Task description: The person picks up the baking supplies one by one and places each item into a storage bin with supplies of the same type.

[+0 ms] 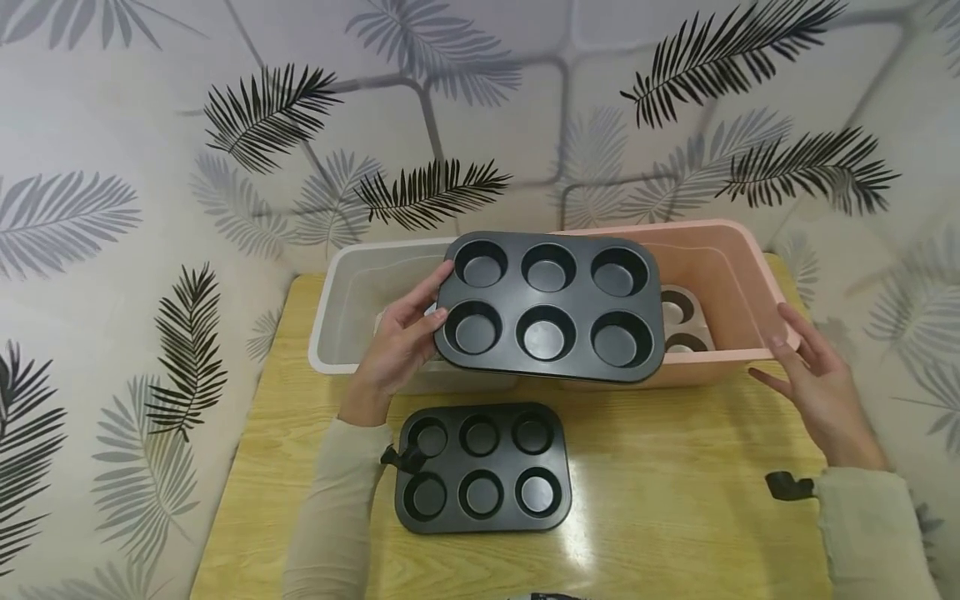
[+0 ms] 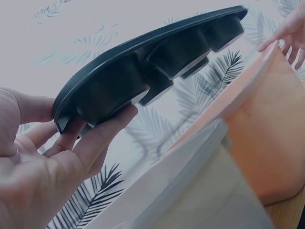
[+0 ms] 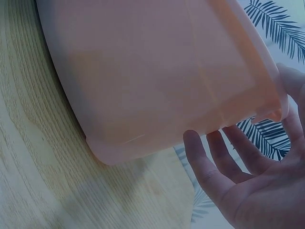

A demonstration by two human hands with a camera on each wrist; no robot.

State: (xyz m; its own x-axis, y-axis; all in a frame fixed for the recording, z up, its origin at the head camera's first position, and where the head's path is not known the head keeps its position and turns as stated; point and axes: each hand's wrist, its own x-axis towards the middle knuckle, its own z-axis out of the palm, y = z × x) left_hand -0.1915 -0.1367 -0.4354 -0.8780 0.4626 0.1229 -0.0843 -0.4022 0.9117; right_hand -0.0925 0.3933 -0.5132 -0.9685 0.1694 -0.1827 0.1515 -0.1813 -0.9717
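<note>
My left hand (image 1: 397, 346) grips the left end of a black six-cup muffin pan (image 1: 531, 300). Its thumb lies on the top edge, and its fingers are curled beneath, as the left wrist view shows. The pan is tilted above two plastic bins. At the right, my right hand (image 1: 828, 400) holds the rim corner of the pink bin (image 1: 723, 279), thumb over the rim and fingertips against the outer wall (image 3: 143, 86). A second muffin pan (image 1: 480, 517) lies flat on the table in front of the bins, partly behind the left wrist strap.
The white bin (image 1: 348, 312) stands left of the pink one; the held pan hides part of both. Inside the pink bin is a pale piece with round openings (image 1: 693, 315). The wooden table (image 1: 660, 492) meets a leaf-patterned wall covering (image 1: 525, 100).
</note>
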